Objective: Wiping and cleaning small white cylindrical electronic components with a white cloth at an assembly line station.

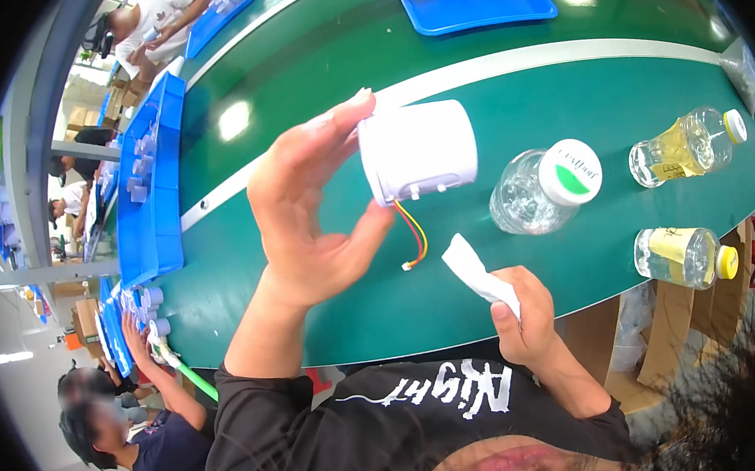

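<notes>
My left hand (pixel 310 214) holds up a white plastic cylinder part (pixel 420 149) between thumb and fingertips, above the green table (pixel 315 91). Thin red, yellow and orange wires (pixel 414 237) with a small plug hang from the part's underside. My right hand (pixel 523 313) is closed around a folded white cloth (pixel 474 270), just below and to the right of the part, not touching it.
Three plastic bottles lie to the right: a clear one with a white cap (pixel 545 189) and two with yellowish liquid (pixel 686 146) (pixel 684 255). Blue trays (pixel 150 181) (pixel 471 6) hold small grey parts. A seated person (pixel 146 427) works at lower left; others sit farther along.
</notes>
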The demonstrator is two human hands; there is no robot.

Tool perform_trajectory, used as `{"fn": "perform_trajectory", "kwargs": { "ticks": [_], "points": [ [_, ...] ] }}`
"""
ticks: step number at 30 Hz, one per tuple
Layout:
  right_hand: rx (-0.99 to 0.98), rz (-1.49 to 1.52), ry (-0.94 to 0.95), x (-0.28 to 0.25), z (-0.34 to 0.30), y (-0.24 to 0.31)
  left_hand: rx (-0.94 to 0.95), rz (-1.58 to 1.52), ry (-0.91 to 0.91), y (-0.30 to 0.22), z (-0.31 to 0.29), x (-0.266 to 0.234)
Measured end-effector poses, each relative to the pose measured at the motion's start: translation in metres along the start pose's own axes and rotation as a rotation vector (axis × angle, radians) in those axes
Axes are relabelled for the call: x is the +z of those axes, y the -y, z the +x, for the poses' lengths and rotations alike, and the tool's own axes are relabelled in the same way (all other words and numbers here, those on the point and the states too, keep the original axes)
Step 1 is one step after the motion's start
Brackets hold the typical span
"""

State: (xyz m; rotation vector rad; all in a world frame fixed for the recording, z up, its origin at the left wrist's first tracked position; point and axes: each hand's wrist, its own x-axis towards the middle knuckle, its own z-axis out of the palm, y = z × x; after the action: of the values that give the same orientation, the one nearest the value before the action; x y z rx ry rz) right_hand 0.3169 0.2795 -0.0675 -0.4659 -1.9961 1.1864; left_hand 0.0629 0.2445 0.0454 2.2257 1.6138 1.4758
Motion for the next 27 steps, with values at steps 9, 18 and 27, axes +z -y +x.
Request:
{"fn": "perform_trajectory", "kwargs": {
  "ticks": [9,18,27],
  "points": [
    [0.003,0.019,0.042,0.002,0.006,-0.004,0.132,-0.014,0.033,0.015,0.033,0.009],
    [0.036,-0.015,0.092,-0.002,0.004,-0.001,-0.087,-0.025,-0.049,0.075,0.081,0.038],
    [0.057,-0.052,0.047,0.003,0.003,0.001,-0.416,0.536,0.335,0.216,0.162,0.104]
  ]
}}
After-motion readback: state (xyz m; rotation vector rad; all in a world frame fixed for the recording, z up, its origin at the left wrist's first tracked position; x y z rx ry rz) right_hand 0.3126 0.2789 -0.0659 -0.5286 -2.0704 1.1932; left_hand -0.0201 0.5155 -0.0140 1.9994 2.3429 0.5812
